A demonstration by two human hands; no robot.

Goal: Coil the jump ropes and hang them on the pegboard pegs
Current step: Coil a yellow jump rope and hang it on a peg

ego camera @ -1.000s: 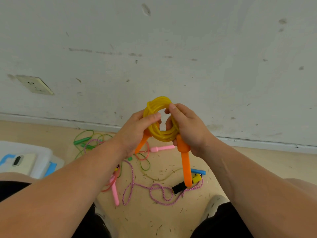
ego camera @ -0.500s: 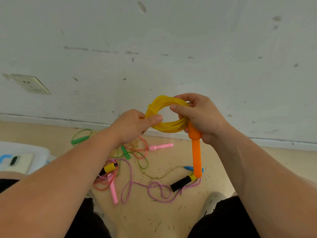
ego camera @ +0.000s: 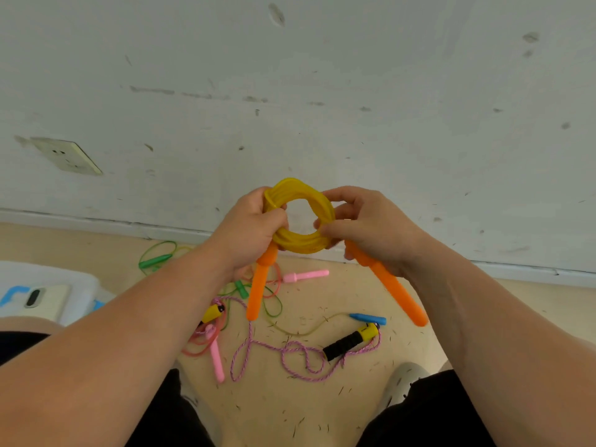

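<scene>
**Surroundings.** A scuffed white wall (ego camera: pixel 322 75) fills the upper view, with a wall socket (ego camera: pixel 66 155) low on its left. No pegboard or pegs are in view. The beige floor (ego camera: pixel 290 411) runs from the wall's base to the person's knees. A white plastic container (ego camera: pixel 74 285) lies at the floor's left edge.

**Step in hand.** This is the coiling step, judged nearly complete for this rope. The yellow jump rope (ego camera: pixel 300 245) is wound into a tight ring and held in the air above the middle of the floor. The left hand (ego camera: pixel 248 233) grips the ring's left side, fingers (ego camera: pixel 277 221) curled round the strands. The right hand (ego camera: pixel 371 227) pinches the right side between thumb and fingers (ego camera: pixel 335 227). One orange handle (ego camera: pixel 258 291) hangs below the left hand. The second orange handle (ego camera: pixel 393 288) slants away under the right.

**Next move.** The turns need securing so that they do not spring apart. The bundle then goes to a peg, and the pegboard must be found first.

**Obstructions.** Uncoiled ropes lie overlapped on the floor beneath the hands:
- a pink-and-purple braided rope (ego camera: pixel 290 350) with a black handle (ego camera: pixel 350 340)
- a green handle (ego camera: pixel 154 261)
- a pink handle (ego camera: pixel 306 275)
- a blue handle (ego camera: pixel 367 317)

These are judged to need untangling, and they are a snag risk underfoot.
</scene>
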